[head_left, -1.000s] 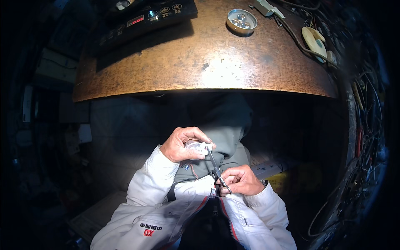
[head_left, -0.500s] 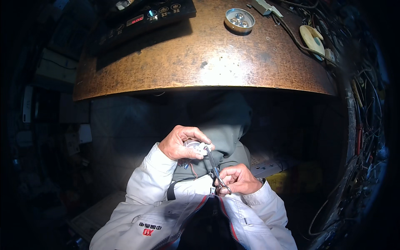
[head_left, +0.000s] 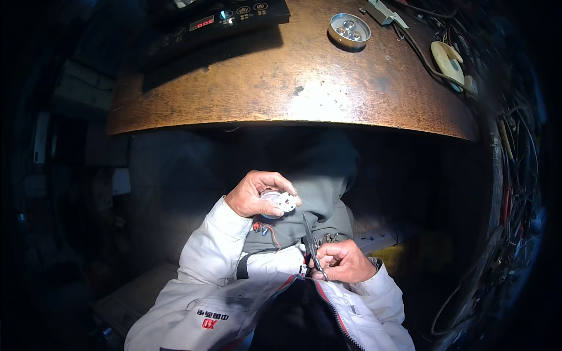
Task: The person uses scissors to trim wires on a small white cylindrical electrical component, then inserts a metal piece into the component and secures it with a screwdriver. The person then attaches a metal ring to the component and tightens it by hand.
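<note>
My left hand (head_left: 256,194) pinches a small round white part (head_left: 287,202) with several holes, between thumb and fingers. A rounded, greyish see-through piece (head_left: 270,196) sits behind it, partly covered by my thumb. Below that hand hang small components (head_left: 260,229) and a thin reddish wire. Lower right, my right hand (head_left: 346,262) is closed round the handle end of slim dark metal scissors (head_left: 310,235). Their tips point up and slightly left, apart from the white part. The finger rings are mostly hidden by my hand.
Ahead is a worn brown wooden table (head_left: 234,96). On it stand a black control panel (head_left: 234,20) with a lit red display, a round metal tin (head_left: 349,32) holding several shiny round pieces, and a cream-coloured disc (head_left: 448,63). Tangled cables (head_left: 515,199) line the right side.
The scissors' tips have come away from the white part, down and to the right with my right hand. My left hand has turned the white part's holed face more into view.
</note>
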Tool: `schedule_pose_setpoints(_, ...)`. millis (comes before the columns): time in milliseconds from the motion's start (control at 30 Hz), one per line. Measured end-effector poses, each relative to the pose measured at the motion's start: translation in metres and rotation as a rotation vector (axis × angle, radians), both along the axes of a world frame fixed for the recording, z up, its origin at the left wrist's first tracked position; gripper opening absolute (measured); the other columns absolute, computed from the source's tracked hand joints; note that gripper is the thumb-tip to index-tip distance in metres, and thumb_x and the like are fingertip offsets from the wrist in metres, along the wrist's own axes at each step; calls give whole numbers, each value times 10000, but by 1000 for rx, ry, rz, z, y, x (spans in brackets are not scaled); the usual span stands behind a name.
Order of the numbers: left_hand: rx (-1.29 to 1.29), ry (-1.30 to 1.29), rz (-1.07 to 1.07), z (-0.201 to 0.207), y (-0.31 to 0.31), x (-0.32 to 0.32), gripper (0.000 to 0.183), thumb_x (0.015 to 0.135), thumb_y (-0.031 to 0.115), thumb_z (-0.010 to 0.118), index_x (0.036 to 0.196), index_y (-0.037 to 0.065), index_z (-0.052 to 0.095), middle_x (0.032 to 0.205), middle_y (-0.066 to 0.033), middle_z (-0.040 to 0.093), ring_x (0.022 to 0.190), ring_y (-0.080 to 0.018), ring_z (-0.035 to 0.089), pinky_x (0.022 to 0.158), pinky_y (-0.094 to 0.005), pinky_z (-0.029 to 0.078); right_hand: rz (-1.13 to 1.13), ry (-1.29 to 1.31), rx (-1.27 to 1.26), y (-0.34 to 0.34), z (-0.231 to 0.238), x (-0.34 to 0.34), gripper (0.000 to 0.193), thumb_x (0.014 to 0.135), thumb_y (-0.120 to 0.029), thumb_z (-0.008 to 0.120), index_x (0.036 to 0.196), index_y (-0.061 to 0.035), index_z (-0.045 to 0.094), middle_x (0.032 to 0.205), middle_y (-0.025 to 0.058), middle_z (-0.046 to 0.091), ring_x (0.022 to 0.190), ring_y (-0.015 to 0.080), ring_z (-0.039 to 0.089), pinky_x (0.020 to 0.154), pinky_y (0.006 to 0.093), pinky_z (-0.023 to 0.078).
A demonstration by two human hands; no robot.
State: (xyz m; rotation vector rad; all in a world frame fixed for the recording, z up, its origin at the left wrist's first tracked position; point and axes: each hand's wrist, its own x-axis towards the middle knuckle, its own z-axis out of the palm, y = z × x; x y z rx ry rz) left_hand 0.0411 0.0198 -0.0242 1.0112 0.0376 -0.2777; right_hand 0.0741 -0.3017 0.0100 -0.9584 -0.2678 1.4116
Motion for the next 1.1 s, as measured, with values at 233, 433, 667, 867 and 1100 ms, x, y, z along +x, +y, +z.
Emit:
schedule_pose_setpoints(233,-42,39,-75,2,2,1,542,756,104,975,1203,-49,710,1127,-210,784,1100,-297,769,994,-411,602,58,202,80,4,-9,10,320,925,-21,845,1200,59,702,968,35,756,852,39,663,735,199,489)
schedule_pose_setpoints(433,18,-1,-155,5,5,4,565,832,231,940,1254,-76,724,1139,-225,785,1082,-299,773,988,-400,598,34,243,144,7,-11,11,317,941,-9,825,1212,79,687,957,46,737,835,42,638,718,205,462)
schedule_pose_setpoints(667,50,-17,-193,6,7,5,562,846,249,929,1258,-80,733,1140,-217,782,1081,-289,767,975,-388,594,11,303,168,5,-15,10,336,952,-9,808,1238,107,672,966,76,734,838,74,647,736,220,476)
schedule_pose_setpoints(867,93,-47,-250,8,8,10,556,886,296,903,1259,-81,737,1130,-202,780,1075,-273,758,958,-382,586,28,334,161,4,-17,13,341,945,-1,813,1239,107,677,963,85,743,849,81,666,744,228,498)
schedule_pose_setpoints(1100,42,-16,-261,7,8,10,557,913,314,879,1272,-84,728,1130,-184,789,1078,-247,759,981,-369,579,7,177,100,7,-15,13,308,934,3,830,1211,64,710,1005,88,804,901,95,744,802,236,565)
